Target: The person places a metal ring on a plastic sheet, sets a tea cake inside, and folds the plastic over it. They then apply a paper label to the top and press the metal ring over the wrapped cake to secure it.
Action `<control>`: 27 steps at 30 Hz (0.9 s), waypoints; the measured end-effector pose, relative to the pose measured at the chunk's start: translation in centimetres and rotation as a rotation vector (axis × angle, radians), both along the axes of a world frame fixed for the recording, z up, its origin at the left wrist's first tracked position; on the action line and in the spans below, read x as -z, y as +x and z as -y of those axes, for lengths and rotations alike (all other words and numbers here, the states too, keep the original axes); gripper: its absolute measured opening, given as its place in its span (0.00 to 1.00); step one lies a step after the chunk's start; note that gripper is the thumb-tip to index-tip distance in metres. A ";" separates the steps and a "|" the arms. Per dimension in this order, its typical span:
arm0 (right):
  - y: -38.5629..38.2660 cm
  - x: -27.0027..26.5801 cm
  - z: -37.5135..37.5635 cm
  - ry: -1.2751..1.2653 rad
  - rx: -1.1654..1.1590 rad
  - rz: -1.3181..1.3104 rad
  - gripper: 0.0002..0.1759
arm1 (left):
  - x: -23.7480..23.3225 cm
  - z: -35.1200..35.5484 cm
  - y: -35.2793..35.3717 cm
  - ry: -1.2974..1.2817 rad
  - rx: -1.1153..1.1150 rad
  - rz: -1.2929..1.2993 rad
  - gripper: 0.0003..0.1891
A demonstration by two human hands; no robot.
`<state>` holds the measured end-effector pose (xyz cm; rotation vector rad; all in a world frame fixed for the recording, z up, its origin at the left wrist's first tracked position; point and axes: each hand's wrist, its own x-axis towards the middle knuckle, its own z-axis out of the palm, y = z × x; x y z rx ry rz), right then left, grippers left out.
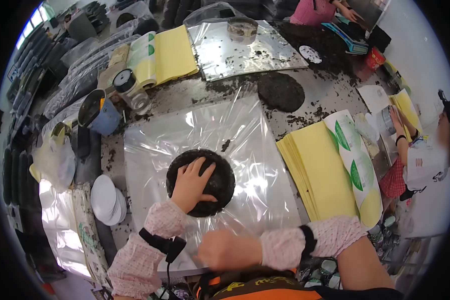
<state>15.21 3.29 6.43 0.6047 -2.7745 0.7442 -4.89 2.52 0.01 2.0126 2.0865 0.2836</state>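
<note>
A dark, round pressed cake, its rim crumbly, lies on clear plastic film spread over a pale square board. My left hand rests on the cake's upper face, fingers spread, holding nothing. Low in the view, close to the board's near edge, my right hand is smeared by motion. Its fingers are too blurred to read, and I cannot make out anything in it. Both forearms wear pink patterned sleeves with black wrist straps.
Yellow sheets and printed wrappers lie right. White discs, a blue cup and a lidded jar stand left. Behind are a flat dark disc, a metal sheet and a co-worker's hands at right.
</note>
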 end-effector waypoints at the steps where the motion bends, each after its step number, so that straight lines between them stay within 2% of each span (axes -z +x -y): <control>1: -0.1 -1.0 0.7 -0.008 -0.083 0.036 0.17 | 0.4 -0.2 0.1 0.023 -0.007 0.004 0.49; 3: -0.6 -2.5 1.4 -0.614 -0.093 -0.005 0.12 | 1.6 0.4 0.3 0.059 -0.003 -0.009 0.50; 5: -0.8 -5.1 -1.7 -0.480 -0.118 0.086 0.14 | 0.9 0.5 0.4 0.028 -0.006 -0.028 0.49; 6: -0.8 -5.2 -3.8 -0.378 0.047 -0.316 0.09 | 1.1 0.3 0.5 0.025 -0.007 -0.032 0.48; 8: -1.6 -2.1 -12.7 0.012 0.417 -0.372 0.11 | 3.8 0.5 -0.1 0.073 0.030 -0.178 0.47; 9: -1.4 2.4 -18.9 -0.077 0.585 -0.388 0.15 | 2.6 0.3 0.1 0.041 0.020 -0.114 0.47; 10: -0.4 4.1 -23.9 0.014 0.925 -0.274 0.26 | 0.9 0.1 0.3 0.014 0.008 -0.055 0.47; 11: 0.4 7.6 -29.4 0.085 1.089 -0.166 0.36 | 0.8 0.0 0.2 0.020 0.006 -0.054 0.47; 12: 0.8 9.1 -33.2 0.255 1.187 -0.133 0.38 | 1.0 -0.1 0.2 0.016 0.001 -0.048 0.48; 13: 0.6 10.0 -35.5 0.398 1.259 -0.038 0.35 | 0.8 -0.2 0.2 0.008 0.002 -0.055 0.48; 16: -1.6 15.0 -41.3 0.484 1.311 0.230 0.30 | 0.3 -0.3 0.1 -0.008 -0.002 -0.008 0.47; 17: -2.2 14.3 -41.7 0.379 1.332 0.249 0.27 | -0.3 -0.2 0.1 -0.002 -0.015 0.046 0.46; 18: -2.4 15.0 -43.2 0.171 1.317 0.115 0.25 | -1.0 0.1 0.1 0.002 -0.024 0.103 0.44; 20: -2.6 8.5 -40.5 -0.362 1.367 -0.088 0.22 | -1.7 0.4 -0.1 0.114 -0.087 0.198 0.39; 22: -2.2 4.1 -35.6 -0.327 1.145 -0.385 0.22 | -2.1 1.8 -0.8 0.311 -0.196 0.279 0.31; 23: -2.1 1.8 -32.0 -0.276 1.061 -0.425 0.23 | -2.6 2.3 -0.8 0.410 -0.286 0.374 0.22; 24: -2.1 0.3 -28.8 -0.225 0.974 -0.461 0.24 | -3.5 2.5 -0.9 0.430 -0.393 0.518 0.19; 26: -1.7 0.0 -24.5 -0.135 0.772 -0.362 0.27 | -1.1 3.3 -2.2 0.503 -0.518 0.732 0.17; 27: -2.0 0.5 -23.4 -0.206 0.765 -0.289 0.26 | -0.5 3.7 -2.5 0.501 -0.477 0.626 0.17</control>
